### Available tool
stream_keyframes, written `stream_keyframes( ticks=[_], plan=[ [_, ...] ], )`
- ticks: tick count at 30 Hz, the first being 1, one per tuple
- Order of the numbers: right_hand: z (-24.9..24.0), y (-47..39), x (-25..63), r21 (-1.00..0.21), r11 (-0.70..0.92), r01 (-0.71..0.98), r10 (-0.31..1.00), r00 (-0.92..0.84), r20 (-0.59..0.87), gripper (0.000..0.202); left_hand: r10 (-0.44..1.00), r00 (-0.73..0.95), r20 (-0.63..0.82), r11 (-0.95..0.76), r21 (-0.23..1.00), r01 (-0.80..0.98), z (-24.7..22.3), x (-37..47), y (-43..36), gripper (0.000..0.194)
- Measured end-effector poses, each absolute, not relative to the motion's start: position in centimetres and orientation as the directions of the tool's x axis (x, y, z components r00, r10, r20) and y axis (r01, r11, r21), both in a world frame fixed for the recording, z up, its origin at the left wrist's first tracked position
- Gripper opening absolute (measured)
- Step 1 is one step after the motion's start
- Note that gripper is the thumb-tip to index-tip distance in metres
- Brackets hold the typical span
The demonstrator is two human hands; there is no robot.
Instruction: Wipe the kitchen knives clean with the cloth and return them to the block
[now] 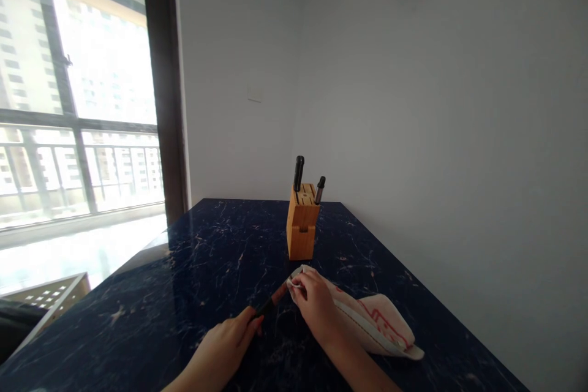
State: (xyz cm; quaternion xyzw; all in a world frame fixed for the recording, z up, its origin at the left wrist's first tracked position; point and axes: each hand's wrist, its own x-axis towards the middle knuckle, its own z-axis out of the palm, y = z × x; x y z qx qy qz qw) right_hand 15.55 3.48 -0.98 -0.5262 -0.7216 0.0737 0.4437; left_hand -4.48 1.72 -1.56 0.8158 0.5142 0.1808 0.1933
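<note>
My left hand is closed around the black handle of a knife, whose blade points away and to the right. My right hand pinches a pale cloth with red markings around the far part of the blade, so the tip is hidden. The rest of the cloth trails to the right across the table. Just beyond both hands stands a wooden knife block. In its slots sit a black-handled tool and another handle in black and silver.
The dark blue marbled table reaches back to the pale walls, with one wall along its right edge. To the left is a bright window with a railing outside. A perforated chair or crate stands by the table's left edge.
</note>
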Motion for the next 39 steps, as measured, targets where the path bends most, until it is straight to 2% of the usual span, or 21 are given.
stream_keyframes(
  ticks=[7,13,19,31,39],
  plan=[
    [-0.6,2.5,14.2,-0.520,0.520,0.677,0.802,-0.178,0.571,0.013,0.908,0.408,0.095,-0.404,0.462,0.790,-1.7,-4.5,1.8,0.029],
    [-0.7,2.8,14.4,-0.538,0.468,0.701,0.801,-0.079,0.594,0.011,0.901,0.427,0.080,-0.416,0.440,0.796,-1.4,-4.5,1.7,0.029],
    [-0.4,2.2,14.0,-0.492,0.548,0.677,0.782,-0.205,0.589,0.010,0.887,0.454,0.082,-0.438,0.461,0.772,-1.2,-4.6,1.7,0.031],
    [-1.2,5.1,17.9,-0.613,0.333,0.717,0.778,0.159,0.609,0.017,0.887,0.456,0.079,-0.439,0.456,0.774,-1.0,-4.6,1.5,0.033],
    [-1.2,5.2,18.4,-0.632,0.295,0.717,0.779,0.203,0.594,0.018,0.887,0.453,0.090,-0.435,0.488,0.756,-1.4,-4.8,1.8,0.035]
  ],
)
